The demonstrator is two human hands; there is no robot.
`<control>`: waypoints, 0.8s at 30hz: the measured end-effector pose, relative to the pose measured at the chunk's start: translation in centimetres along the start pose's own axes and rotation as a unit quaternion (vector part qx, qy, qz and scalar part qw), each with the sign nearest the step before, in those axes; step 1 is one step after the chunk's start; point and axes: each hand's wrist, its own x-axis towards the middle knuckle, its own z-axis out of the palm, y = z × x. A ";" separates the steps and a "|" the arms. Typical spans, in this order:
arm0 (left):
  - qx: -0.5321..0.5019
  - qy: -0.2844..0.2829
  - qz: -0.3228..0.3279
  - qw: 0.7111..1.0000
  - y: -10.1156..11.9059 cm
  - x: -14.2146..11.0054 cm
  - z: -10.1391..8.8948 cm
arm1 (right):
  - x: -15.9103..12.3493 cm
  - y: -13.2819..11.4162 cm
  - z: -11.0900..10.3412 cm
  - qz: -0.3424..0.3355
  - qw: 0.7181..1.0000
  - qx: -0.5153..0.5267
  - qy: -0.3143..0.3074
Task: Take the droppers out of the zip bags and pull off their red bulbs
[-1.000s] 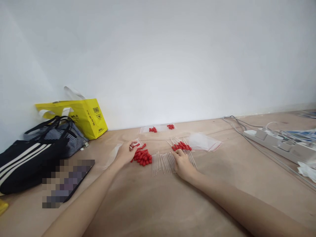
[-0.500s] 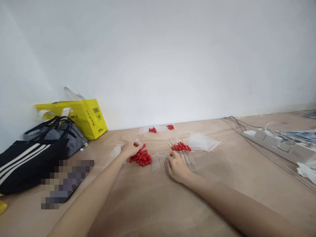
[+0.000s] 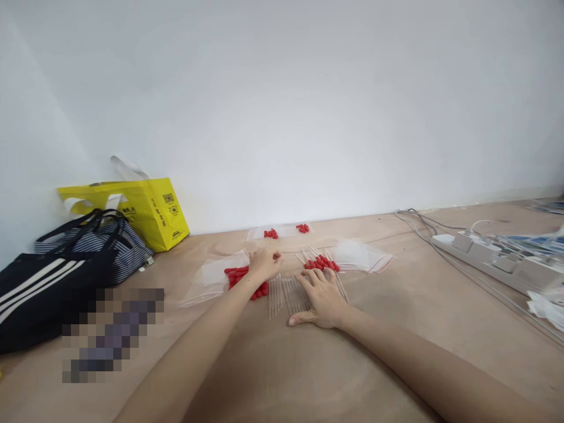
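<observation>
Fingers curled together, my left hand (image 3: 265, 264) hovers at the right edge of a pile of red rubber bulbs (image 3: 259, 291). Whatever it may hold is hidden. With thumb spread and fingers out, my right hand (image 3: 325, 298) lies over a row of thin clear tubes (image 3: 294, 294), touching them. More clear tubes (image 3: 275, 298) lie side by side to the left of that hand. Just beyond its fingertips is a second heap of red bulbs (image 3: 321, 262), resting over other clear tubes. Some bulbs of the left pile are covered by my left wrist.
Clear zip bags lie left (image 3: 207, 282) and right (image 3: 363, 257). Near the wall, another clear bag (image 3: 286, 231) shows two red clusters. A yellow bag (image 3: 163, 214) and black bag (image 3: 57, 299) stand left. A power strip (image 3: 480, 252) with cables (image 3: 418, 232) lies right.
My left hand has moved right from the left pile of red bulbs, nearer to my right hand. My right thumb has spread outward, and the fingers now lie flatter over the tubes.
</observation>
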 end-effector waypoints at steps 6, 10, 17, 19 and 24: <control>0.001 -0.074 -0.034 0.997 3.0 2.2 2.6 | 0.9 0.4 0.7 -0.003 1.000 -0.011 0.022; -0.007 -0.109 -0.056 0.992 4.8 3.0 3.3 | 0.7 0.1 0.1 -0.002 0.999 -0.003 0.034; 0.006 -0.152 -0.082 0.985 7.0 3.6 3.2 | -2.1 2.3 -1.7 0.009 0.999 0.018 0.027; 0.010 -0.168 -0.087 0.982 7.3 3.7 3.2 | -2.7 3.2 -1.9 0.024 0.999 0.023 0.017; 0.003 -0.183 -0.092 0.979 7.8 4.2 3.6 | -2.4 4.2 -1.3 0.070 0.997 0.044 0.000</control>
